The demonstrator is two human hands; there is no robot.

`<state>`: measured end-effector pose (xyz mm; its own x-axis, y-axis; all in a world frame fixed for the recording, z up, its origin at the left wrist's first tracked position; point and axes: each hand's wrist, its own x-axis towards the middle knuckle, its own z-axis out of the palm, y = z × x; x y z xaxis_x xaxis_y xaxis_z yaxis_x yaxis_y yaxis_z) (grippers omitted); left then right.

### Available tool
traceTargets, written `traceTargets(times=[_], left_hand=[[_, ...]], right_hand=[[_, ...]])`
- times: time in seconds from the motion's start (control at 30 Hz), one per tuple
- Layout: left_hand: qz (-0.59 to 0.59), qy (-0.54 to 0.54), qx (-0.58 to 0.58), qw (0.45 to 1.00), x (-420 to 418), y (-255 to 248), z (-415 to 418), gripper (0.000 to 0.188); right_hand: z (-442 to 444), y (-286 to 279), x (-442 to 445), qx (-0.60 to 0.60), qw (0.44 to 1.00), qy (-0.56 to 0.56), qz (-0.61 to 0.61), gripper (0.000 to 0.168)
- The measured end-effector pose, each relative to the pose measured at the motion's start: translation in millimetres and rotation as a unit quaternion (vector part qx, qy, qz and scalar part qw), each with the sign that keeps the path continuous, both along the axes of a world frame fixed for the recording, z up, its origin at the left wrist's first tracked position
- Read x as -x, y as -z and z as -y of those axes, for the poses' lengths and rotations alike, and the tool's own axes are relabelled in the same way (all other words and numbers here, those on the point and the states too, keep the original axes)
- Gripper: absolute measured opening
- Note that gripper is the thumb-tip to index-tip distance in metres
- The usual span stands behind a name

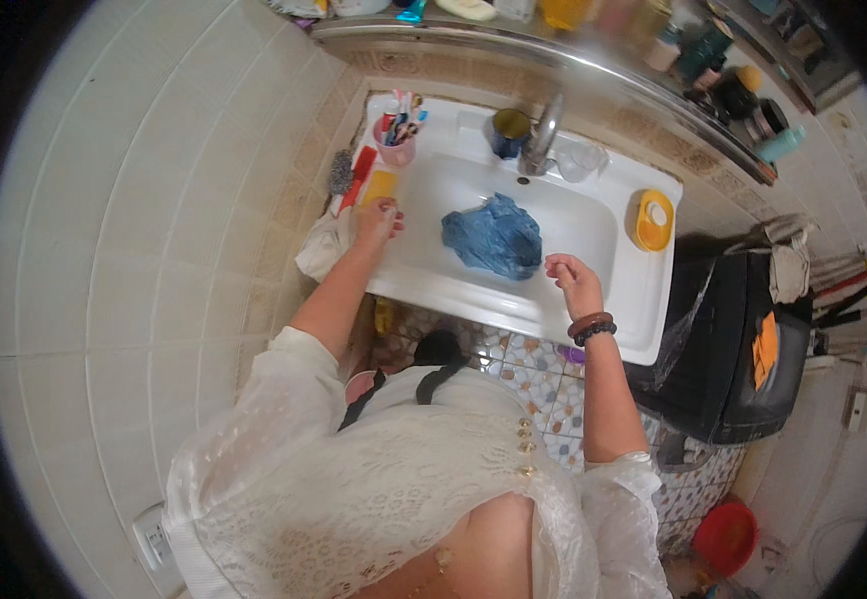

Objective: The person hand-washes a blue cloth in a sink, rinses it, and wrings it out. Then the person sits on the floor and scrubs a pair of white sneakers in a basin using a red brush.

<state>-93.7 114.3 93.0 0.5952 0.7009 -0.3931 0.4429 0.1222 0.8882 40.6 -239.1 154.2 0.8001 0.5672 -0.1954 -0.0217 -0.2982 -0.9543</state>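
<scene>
A crumpled blue cloth point(495, 236) lies in the basin of a white sink point(639, 314), under a metal faucet point(542, 135). My left hand point(381, 221) is over the sink's left rim, just below a yellow block point(379, 187), its fingers loosely curled; whether it touches the block or holds anything small I cannot tell. Right of the cloth, apart from it, my right hand point(572, 281) hovers above the basin with bent fingers and no object visible in it. Two bracelets circle the right wrist. A red brush point(358, 174) rests beside the yellow block.
A pink cup point(396, 152) of toothbrushes stands at the sink's back left. Near the faucet are a dark mug point(510, 135) and a clear cup point(579, 161). A yellow soap dish point(654, 221) sits at right, white cloth point(321, 247) at left. Bottles line the metal shelf point(523, 46) above.
</scene>
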Motion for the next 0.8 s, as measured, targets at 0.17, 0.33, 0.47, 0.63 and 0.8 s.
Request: traceTargets(times=[0.17,0.33,0.47,0.63,0.8], left_hand=[[-0.171,0.061,-0.332,0.926,33.6,7.3,-85.5,0.027],[-0.225,0.080,-0.392,0.889,26.9,-23.2,-103.5,0.026],[-0.223,0.137,-0.480,0.837,-9.3,-4.2,-131.4,0.028],[-0.259,0.185,-0.498,0.806,-68.1,46.1,-171.2,0.052],[-0.289,0.312,-0.551,0.718,-90.8,111.0,-236.2,0.033]], right_hand=[[-46.3,2.0,-0.9,-0.018,0.998,-0.050,-0.032,0.017],[-64.9,14.0,0.2,-0.013,0.995,-0.082,-0.046,0.017],[-62.8,20.0,0.1,0.007,0.996,-0.071,-0.050,0.017],[-26.1,35.3,-3.9,0.099,0.994,-0.040,0.029,0.018],[20.0,25.2,2.7,0.173,0.984,0.016,0.041,0.018]])
